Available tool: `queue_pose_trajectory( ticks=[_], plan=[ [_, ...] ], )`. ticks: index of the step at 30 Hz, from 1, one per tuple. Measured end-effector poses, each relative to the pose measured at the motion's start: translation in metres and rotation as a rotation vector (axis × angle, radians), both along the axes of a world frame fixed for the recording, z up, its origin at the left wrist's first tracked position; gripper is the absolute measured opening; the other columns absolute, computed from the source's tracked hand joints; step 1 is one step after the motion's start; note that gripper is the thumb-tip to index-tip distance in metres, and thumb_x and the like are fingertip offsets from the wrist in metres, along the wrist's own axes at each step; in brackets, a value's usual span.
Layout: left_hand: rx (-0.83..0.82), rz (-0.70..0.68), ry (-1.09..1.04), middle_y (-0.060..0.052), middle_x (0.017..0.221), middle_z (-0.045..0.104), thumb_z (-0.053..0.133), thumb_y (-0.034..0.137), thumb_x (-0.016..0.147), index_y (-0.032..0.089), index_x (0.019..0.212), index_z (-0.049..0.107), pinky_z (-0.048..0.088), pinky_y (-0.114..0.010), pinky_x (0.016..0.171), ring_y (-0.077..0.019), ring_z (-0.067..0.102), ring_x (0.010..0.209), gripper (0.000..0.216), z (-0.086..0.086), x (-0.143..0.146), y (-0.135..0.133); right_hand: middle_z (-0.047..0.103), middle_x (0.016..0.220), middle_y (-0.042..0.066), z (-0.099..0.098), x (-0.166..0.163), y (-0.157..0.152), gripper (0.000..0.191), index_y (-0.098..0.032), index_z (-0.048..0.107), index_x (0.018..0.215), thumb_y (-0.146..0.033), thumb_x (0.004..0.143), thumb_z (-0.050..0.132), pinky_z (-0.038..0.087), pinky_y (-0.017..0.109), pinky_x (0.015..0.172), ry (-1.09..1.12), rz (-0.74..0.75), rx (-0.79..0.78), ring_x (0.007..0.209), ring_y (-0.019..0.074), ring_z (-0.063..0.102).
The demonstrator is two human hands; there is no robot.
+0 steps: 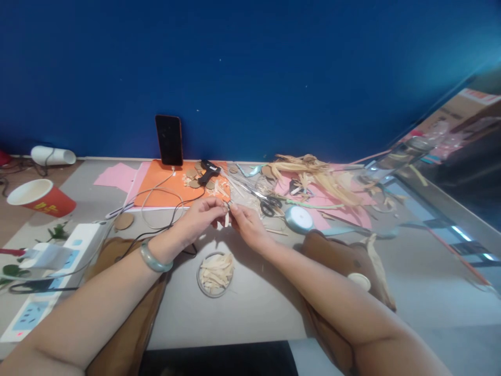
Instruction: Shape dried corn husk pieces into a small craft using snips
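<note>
Left hand (205,214) and right hand (249,225) pinched a strip (226,220); the step looked like shaping, the next likely needing steadiness.

Left hand (206,211) and right hand (248,225) close together, both in pinching poses

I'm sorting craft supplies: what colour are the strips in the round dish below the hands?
The strips are pale cream; they show best in the head view.
</note>
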State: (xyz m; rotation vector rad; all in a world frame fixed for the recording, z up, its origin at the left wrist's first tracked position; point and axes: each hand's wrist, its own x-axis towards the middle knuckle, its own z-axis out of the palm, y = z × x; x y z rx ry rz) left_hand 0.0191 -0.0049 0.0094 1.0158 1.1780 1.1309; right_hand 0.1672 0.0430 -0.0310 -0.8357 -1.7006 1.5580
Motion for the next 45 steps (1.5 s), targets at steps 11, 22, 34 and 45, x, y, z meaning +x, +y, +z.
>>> queue_pose_trajectory(
  ticks=[11, 22, 34, 45],
  plan=[
    [0.003, -0.003, -0.005, 0.001, 0.059, 0.060, 0.065, 0.033, 0.071, 0.018, 0.064, 0.052, 0.042, -0.024, 0.060, -0.0118, 0.057, 0.060, 0.022, 0.002, 0.001, -0.001, 0.040, 0.055, -0.003, 0.004, 0.001, -0.002, 0.055, -0.018, 0.051, 0.062, -0.066, 0.087, 0.044, 0.028, 0.026, 0.049, -0.065, -0.018, 0.045, 0.052, 0.0104, 0.034],
    [-0.060, -0.041, 0.052, 0.001, 0.059, 0.066, 0.065, 0.019, 0.066, 0.018, 0.071, 0.054, 0.039, -0.021, 0.050, -0.0092, 0.055, 0.049, 0.013, -0.005, -0.004, 0.000, 0.044, 0.056, -0.005, 0.018, 0.006, 0.001, 0.041, -0.017, 0.058, 0.076, -0.057, 0.074, 0.068, 0.031, 0.025, 0.052, -0.024, -0.103, -0.002, 0.052, 0.0095, 0.038],
    [0.085, 0.162, 0.011, 0.004, 0.058, 0.056, 0.072, 0.023, 0.064, 0.016, 0.070, 0.058, 0.040, -0.022, 0.055, -0.0082, 0.050, 0.054, 0.016, 0.003, -0.006, 0.001, 0.040, 0.054, -0.005, 0.023, 0.005, -0.003, 0.028, -0.018, 0.054, 0.071, -0.043, 0.077, 0.066, 0.027, 0.024, 0.049, -0.033, -0.109, -0.008, 0.052, 0.0086, 0.032],
    [0.132, 0.190, -0.061, 0.002, 0.066, 0.062, 0.077, 0.030, 0.066, 0.015, 0.076, 0.066, 0.042, -0.022, 0.056, -0.0078, 0.052, 0.056, 0.021, -0.001, -0.005, 0.002, 0.037, 0.050, -0.007, 0.021, 0.004, -0.005, 0.027, -0.019, 0.053, 0.071, -0.042, 0.077, 0.066, 0.024, 0.025, 0.047, 0.007, -0.068, -0.074, 0.048, 0.0079, 0.030]
  ],
)
